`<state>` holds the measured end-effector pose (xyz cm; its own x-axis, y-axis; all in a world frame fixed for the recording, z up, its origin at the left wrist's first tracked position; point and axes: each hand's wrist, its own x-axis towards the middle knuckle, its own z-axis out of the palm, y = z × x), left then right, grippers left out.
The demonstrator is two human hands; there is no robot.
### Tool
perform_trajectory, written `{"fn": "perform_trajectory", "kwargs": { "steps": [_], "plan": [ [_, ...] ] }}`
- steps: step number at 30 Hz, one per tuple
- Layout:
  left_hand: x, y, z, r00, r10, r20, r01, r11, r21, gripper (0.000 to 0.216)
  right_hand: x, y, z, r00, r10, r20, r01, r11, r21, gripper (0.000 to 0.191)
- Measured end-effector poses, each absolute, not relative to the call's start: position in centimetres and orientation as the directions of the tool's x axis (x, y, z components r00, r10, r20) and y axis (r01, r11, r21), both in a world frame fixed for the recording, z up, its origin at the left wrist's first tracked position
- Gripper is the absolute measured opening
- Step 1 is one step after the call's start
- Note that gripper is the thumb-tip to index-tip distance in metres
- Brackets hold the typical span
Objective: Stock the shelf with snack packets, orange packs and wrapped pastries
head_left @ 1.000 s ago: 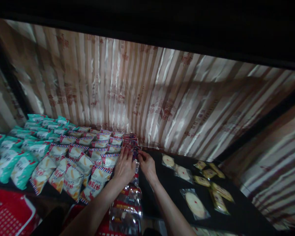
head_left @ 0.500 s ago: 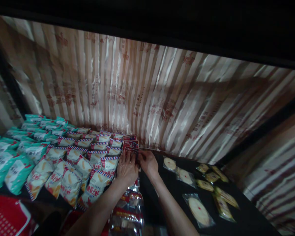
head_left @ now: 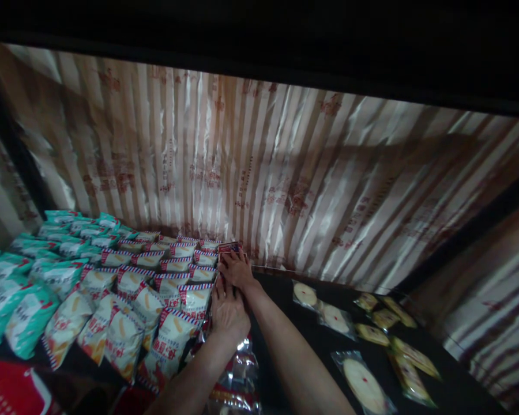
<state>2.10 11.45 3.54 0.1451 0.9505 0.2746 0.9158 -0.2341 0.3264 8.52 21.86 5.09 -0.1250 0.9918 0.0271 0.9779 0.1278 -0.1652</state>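
My right hand (head_left: 234, 268) reaches to the back of the dark shelf (head_left: 285, 300) and lies with spread fingers on a dark red packet (head_left: 229, 247) beside the white, red and blue snack bags (head_left: 173, 288). My left hand (head_left: 228, 311) rests just in front of it, palm down, fingers flat on the row of dark red packets. Clear shiny packets with red labels (head_left: 237, 374) lie under my left forearm at the shelf's front.
Teal snack bags (head_left: 21, 288) fill the far left. Clear-wrapped round cakes (head_left: 363, 383) and yellow-wrapped bars (head_left: 389, 323) lie on the right of the shelf. A striped shiny sheet (head_left: 259, 173) lines the back wall. A red basket (head_left: 8, 392) shows at bottom left.
My right hand has moved forward to the back of the shelf and now presses on the rear red packet. The left hand has drawn back a little behind it.
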Motion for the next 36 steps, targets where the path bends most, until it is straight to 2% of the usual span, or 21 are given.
{"fn": "perform_trajectory", "kwargs": {
  "steps": [8,21,36],
  "plan": [
    [2.0,10.9,3.7,0.143,0.969,0.202,0.914,-0.207,0.348,0.051,8.3,22.7,4.5,-0.073,0.996,-0.059,0.98,0.061,-0.189,0.054],
    [2.0,10.4,2.4,0.147,0.962,0.23,0.921,-0.217,0.324,0.051,8.0,21.9,3.8,-0.04,0.996,-0.083,0.981,0.023,-0.193,0.054],
    [1.8,10.4,2.1,0.138,0.965,0.222,0.917,-0.209,0.341,0.048,7.5,21.6,4.2,-0.024,0.985,-0.17,0.992,0.002,-0.126,0.056]
  ]
}}
